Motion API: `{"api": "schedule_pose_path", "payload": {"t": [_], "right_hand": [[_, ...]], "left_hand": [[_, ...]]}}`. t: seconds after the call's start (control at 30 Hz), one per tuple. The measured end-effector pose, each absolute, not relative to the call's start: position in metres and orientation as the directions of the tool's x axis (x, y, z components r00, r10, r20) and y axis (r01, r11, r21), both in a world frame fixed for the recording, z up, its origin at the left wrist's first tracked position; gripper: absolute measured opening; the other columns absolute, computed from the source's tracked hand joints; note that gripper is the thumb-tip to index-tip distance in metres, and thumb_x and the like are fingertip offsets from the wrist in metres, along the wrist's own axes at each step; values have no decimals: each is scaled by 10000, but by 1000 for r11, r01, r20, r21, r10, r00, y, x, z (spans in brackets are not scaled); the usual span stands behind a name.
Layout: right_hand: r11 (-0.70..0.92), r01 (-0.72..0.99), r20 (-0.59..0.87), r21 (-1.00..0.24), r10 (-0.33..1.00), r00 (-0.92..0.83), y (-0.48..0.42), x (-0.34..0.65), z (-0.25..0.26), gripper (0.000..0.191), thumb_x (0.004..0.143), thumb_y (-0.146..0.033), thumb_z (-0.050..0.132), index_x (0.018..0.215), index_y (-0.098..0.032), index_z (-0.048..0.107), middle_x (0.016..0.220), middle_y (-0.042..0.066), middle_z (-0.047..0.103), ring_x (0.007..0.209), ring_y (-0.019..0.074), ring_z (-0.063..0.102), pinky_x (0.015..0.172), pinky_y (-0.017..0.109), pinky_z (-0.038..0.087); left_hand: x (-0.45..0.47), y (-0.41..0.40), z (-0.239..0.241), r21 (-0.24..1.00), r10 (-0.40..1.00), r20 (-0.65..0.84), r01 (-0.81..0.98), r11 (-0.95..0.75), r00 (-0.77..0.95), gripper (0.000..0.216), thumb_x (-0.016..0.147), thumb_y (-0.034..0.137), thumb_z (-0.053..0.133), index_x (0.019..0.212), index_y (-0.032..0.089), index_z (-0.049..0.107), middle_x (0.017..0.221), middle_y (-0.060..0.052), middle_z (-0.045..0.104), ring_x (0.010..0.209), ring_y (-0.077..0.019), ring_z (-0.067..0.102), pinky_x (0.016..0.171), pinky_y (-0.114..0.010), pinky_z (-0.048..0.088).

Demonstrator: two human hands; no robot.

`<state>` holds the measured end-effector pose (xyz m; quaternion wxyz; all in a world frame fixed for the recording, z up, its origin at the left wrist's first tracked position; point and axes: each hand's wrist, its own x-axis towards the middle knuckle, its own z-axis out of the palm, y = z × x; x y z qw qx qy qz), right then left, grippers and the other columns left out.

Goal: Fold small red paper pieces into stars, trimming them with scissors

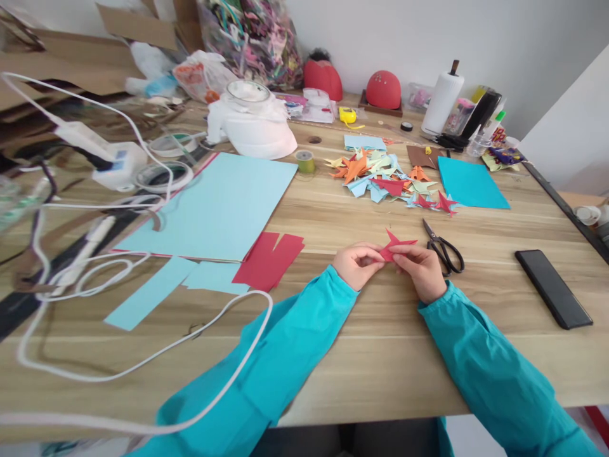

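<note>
A small folded red origami crane, with pointed tips sticking up and to the right, is pinched between my two hands above the table. My left hand grips its left side with the fingertips. On its right side, my right hand has thumb and fingers closed on the paper. Black-handled scissors lie just beyond my right hand, blades pointing away. Farther back is a pile of folded paper cranes in orange, red, light blue and pale green.
Red paper strips and light blue strips lie left, beside a large light blue sheet. A white cable loops across the left side. A phone lies right; a turquoise sheet and a thread spool lie farther back.
</note>
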<state>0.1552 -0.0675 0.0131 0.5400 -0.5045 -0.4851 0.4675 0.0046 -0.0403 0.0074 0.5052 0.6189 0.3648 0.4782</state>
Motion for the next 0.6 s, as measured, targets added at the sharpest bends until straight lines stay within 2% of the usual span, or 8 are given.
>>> {"api": "schedule_pose_path", "payload": {"t": [0.13,0.3,0.5,0.6], "right_hand": [[36,-41,32,-999,994,101,-67,155,14,173,613,-262,694,773,-197,701,715,28,676,516,101,506,491,250,415],[15,-40,10,-999,994,111,-67,156,16,155,576,-247,719,717,-186,696,572,3,639,439,83,456,439,234,361],[-9,-57,-13,-998,996,85,-67,157,19,152,556,-244,726,693,-186,693,543,-6,628,424,78,442,421,227,337],[-10,-53,-14,-999,997,75,-67,157,20,148,551,-233,728,687,-187,695,568,-4,641,447,81,462,447,231,355]], "left_hand": [[3,-39,8,956,908,288,-39,-290,303,73,624,167,664,693,145,672,835,-87,653,772,-168,611,685,-275,492],[0,-38,10,904,857,384,50,-425,345,57,656,194,651,691,173,692,836,-84,663,781,-166,614,732,-287,493],[0,-38,10,895,845,394,59,-442,361,120,666,235,650,768,197,702,875,-71,677,796,-168,623,757,-283,496],[0,-39,11,892,840,393,64,-446,375,102,670,242,646,741,195,703,850,-70,682,778,-167,627,744,-282,500]]}}
